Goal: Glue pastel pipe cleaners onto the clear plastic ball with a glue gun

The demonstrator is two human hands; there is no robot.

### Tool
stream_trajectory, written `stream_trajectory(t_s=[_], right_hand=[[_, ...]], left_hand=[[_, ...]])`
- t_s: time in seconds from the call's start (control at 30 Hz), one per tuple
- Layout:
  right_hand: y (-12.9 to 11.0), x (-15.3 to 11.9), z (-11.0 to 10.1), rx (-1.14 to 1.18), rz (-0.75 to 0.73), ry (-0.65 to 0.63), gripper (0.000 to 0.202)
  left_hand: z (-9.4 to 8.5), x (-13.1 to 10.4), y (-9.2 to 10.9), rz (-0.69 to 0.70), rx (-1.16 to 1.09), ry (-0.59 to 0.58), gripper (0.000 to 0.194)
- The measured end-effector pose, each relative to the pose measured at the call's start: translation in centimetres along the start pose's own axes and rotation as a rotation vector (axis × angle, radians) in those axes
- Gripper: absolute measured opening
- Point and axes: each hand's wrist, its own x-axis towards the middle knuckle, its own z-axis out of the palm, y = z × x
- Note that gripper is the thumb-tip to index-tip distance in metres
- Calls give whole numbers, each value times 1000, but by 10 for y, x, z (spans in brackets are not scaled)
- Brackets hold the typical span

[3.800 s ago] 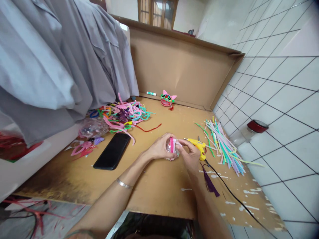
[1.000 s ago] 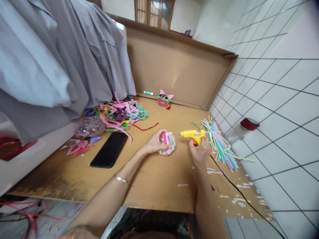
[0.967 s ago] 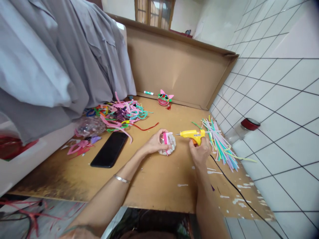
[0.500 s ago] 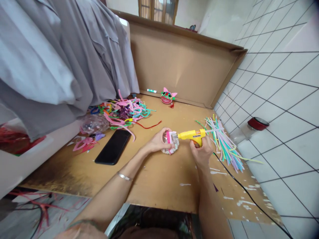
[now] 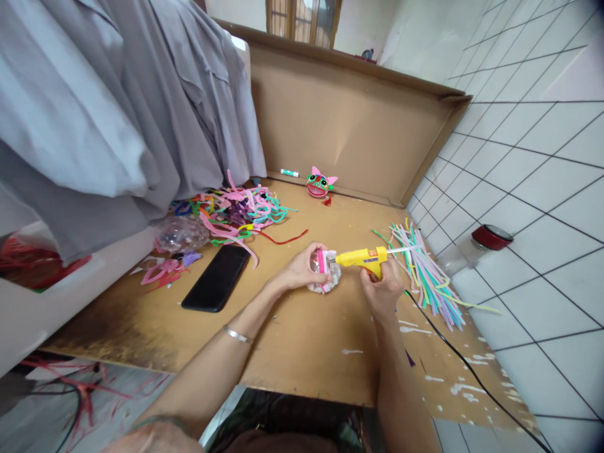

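My left hand [image 5: 298, 272] grips a small clear ball wrapped with pink and white pipe cleaner [image 5: 324, 272], holding it against the brown board [image 5: 302, 340]. My right hand [image 5: 383, 292] holds a yellow glue gun [image 5: 362, 258] by its handle. The gun's nozzle touches the pink strip on the ball. Its black cord [image 5: 453, 360] trails off to the lower right.
A black phone [image 5: 217, 277] lies left of my hands. Tangled coloured pipe cleaners [image 5: 236, 214] sit behind it, and straight ones [image 5: 425, 270] lie at the right. A pink cat-face figure [image 5: 319, 184] stands by the cardboard back wall. Grey cloth [image 5: 108, 107] hangs at left.
My right hand let go of the ball, picked up the glue gun and brought its nozzle left onto the pink strip. My left hand has kept hold of the ball.
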Motion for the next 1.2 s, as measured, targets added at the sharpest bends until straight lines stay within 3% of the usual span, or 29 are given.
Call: stream_trajectory(t_s=[1.2], right_hand=[[-1, 0, -3, 8, -6, -5, 5]], left_hand=[[1, -3, 9, -12, 54, 10, 62]])
